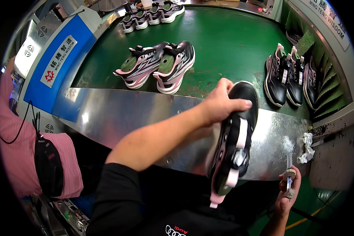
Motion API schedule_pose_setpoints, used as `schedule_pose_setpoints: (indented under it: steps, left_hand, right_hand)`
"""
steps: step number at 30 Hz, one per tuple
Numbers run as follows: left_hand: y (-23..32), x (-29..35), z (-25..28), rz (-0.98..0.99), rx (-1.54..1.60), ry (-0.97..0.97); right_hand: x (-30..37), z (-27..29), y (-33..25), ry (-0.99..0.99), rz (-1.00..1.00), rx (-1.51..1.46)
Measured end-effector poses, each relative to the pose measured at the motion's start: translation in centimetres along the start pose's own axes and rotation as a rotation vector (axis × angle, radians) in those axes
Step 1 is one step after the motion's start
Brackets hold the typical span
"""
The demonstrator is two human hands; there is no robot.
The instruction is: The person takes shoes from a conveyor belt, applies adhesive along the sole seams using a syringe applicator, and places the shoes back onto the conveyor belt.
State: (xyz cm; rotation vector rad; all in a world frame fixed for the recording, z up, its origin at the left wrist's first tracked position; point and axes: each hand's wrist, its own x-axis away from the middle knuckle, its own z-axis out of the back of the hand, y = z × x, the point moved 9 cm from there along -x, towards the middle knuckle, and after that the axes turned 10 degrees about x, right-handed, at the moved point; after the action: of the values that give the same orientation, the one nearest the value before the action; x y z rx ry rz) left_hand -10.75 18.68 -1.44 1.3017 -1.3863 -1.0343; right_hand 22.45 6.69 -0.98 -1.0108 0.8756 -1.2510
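My left hand (223, 103) grips a black sneaker (244, 104) by its toe, thumb on top. The sneaker hangs over the steel ledge (177, 129), toe up and away from me, pink heel tab toward me. White and pink straps and a dial cross its upper. At the lower right my right hand (288, 198) is closed around a slim tool (289, 161) with a pale flat tip and grey lumpy wrapping. Its exact kind is unclear. The tip is at a white powdery smear (288, 144) on the ledge.
A pair of pink-and-black sneakers (176, 65) stands on the green belt (224, 47), with several more (153, 15) at the far end. Black sneakers (277, 76) line the right side by green flaps (328, 86). Crumpled white paper (306, 148) lies right. A person in pink (23, 157) is at left.
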Motion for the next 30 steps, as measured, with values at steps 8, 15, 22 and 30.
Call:
schedule_pose_setpoints:
  steps: [8, 15, 22, 30]
  left_hand:
    - [2.2, 6.4, 0.0, -0.085, 0.748, -0.187]
    - [2.5, 7.8, -1.0, -0.203, 0.645, -0.373]
    - [3.7, 8.7, -1.5, -0.278, 0.570, -0.359]
    - [4.5, 9.3, -1.7, -0.312, 0.520, -0.406]
  right_hand:
    - [-2.0, -4.0, -8.0, -0.174, 0.112, -0.629]
    - [-2.7, -7.1, -15.7, -0.395, 0.292, -0.677]
    - [-2.0, -9.6, -17.9, -0.590, 0.224, -0.894]
    - [-2.2, -11.0, -17.8, -0.641, 0.196, -0.873]
